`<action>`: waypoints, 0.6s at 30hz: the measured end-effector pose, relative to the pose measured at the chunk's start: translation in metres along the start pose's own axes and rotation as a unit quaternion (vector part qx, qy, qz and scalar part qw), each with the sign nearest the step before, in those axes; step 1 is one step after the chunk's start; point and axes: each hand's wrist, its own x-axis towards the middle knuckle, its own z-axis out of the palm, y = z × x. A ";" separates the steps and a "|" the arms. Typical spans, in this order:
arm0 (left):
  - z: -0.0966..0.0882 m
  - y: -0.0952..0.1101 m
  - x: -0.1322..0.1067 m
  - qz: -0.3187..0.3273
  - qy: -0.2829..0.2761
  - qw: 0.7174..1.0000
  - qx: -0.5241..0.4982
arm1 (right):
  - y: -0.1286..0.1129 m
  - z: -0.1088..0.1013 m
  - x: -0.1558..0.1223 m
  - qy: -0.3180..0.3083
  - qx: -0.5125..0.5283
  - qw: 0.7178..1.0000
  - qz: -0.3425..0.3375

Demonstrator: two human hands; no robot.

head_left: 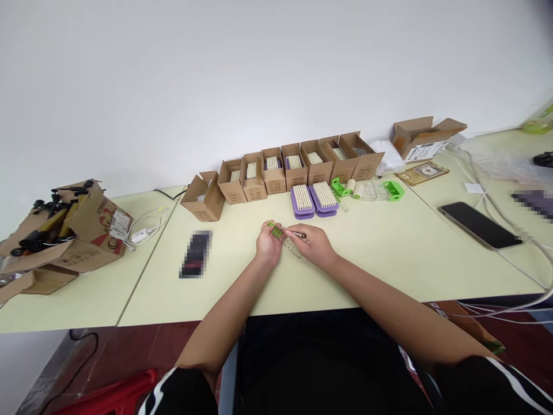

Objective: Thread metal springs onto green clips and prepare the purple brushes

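Observation:
My left hand (267,246) is closed around a small green plastic part (276,230) just above the table. A slim, dark-tipped rod-shaped tool (298,234) is pinched in my right hand (317,246); its inner end meets the green part. Between the hands a thin wire coil (292,248) shows below the tool. Beyond them stand two purple-based blocks (303,202) with rows of cream pegs. To their right lie a green plastic bracket (341,188), cream rollers (358,189), a clear plastic box (375,191) and another green piece (393,191).
Several small cardboard boxes (274,180) line the wall, most holding cream-pegged blocks. A larger carton (97,227) with black and yellow gear is at left. A blurred dark object (196,254) lies left of my hands; a phone (479,225) and white cables lie right.

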 end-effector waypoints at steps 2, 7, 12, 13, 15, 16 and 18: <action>0.000 0.001 0.000 -0.002 -0.002 1.000 0.005 | 0.001 -0.004 0.004 -0.006 0.005 1.000 0.006; 0.001 0.001 0.000 -0.007 -0.002 1.000 0.015 | 0.002 -0.013 0.015 -0.034 0.006 0.999 0.015; 0.001 0.004 0.000 -0.021 -0.027 0.999 0.000 | 0.001 -0.005 0.005 -0.042 -0.102 0.991 -0.080; 0.002 0.004 0.000 -0.027 -0.030 0.999 -0.003 | 0.000 -0.002 0.001 -0.037 -0.126 0.987 -0.097; 0.002 0.004 0.000 -0.034 -0.028 0.999 -0.009 | -0.002 0.004 -0.004 -0.034 -0.161 0.979 -0.120; 0.002 0.004 0.000 -0.034 -0.023 0.999 -0.010 | -0.003 0.006 -0.006 -0.036 -0.173 0.976 -0.131; 0.002 0.004 0.000 -0.029 -0.018 0.999 -0.010 | -0.005 0.010 -0.008 -0.043 -0.189 0.969 -0.155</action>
